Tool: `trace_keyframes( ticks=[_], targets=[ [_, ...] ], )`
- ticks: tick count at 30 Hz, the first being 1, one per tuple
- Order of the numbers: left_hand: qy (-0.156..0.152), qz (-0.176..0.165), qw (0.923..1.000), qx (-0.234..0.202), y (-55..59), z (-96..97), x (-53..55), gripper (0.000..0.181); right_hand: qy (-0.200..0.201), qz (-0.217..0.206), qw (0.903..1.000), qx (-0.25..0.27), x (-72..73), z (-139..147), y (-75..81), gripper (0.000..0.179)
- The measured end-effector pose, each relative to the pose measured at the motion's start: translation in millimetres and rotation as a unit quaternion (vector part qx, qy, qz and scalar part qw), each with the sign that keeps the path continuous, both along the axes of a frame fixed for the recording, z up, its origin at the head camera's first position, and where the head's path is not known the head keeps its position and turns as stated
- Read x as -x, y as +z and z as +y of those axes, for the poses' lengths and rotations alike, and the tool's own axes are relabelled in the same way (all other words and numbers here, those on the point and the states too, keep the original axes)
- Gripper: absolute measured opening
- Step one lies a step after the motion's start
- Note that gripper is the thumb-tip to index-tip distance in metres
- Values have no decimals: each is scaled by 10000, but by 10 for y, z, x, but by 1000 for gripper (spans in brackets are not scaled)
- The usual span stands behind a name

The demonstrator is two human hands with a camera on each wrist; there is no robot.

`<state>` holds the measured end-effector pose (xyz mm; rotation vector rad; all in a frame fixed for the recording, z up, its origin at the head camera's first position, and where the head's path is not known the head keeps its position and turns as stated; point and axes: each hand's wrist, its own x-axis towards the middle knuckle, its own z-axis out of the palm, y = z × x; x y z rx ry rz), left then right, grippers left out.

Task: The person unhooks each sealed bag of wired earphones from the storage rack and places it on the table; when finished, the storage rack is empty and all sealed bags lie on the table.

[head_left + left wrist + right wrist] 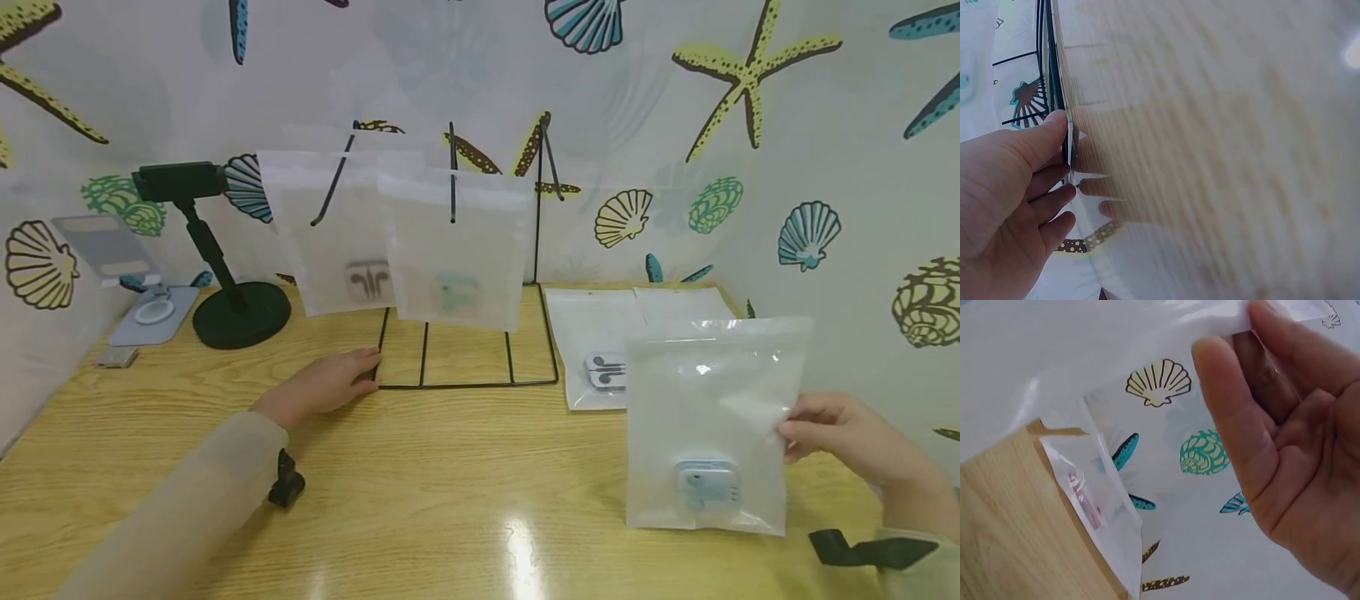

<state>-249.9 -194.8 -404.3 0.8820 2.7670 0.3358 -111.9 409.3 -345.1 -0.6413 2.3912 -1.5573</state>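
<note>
My right hand (855, 437) pinches the right edge of a translucent white zip bag (705, 400) between thumb and fingers, holding it upright at the front right. Inside its lower part shows a small case of earphones (707, 485). At the left front corner of a black wire display rack (465, 386), my left hand (333, 383) grips the base wire, the thumb on one side and the fingers on the other in the left wrist view. Two similar bags hang on the rack's left and middle prongs, a left bag (322, 258) and a middle bag (457, 250), each with earphones inside.
More bags (592, 312) with earphones lie on the wooden table (450, 483) right of the rack, partly behind the held bag. At the left stand a dark green stand (240, 312), a grey folding stand (161, 312) and a small grey item (116, 357). A patterned wall backs the table.
</note>
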Motion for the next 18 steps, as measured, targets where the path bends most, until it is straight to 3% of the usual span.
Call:
trace_keyframes(
  ticks=[10,18],
  targets=[
    [-29,-18,10000,22,-21,28,29,55,-365,-981,9936,-421,27,280,-211,20],
    [-12,-20,10000,-21,-17,44,42,55,-738,-1755,9723,-1354,52,407,-300,29]
  ],
)
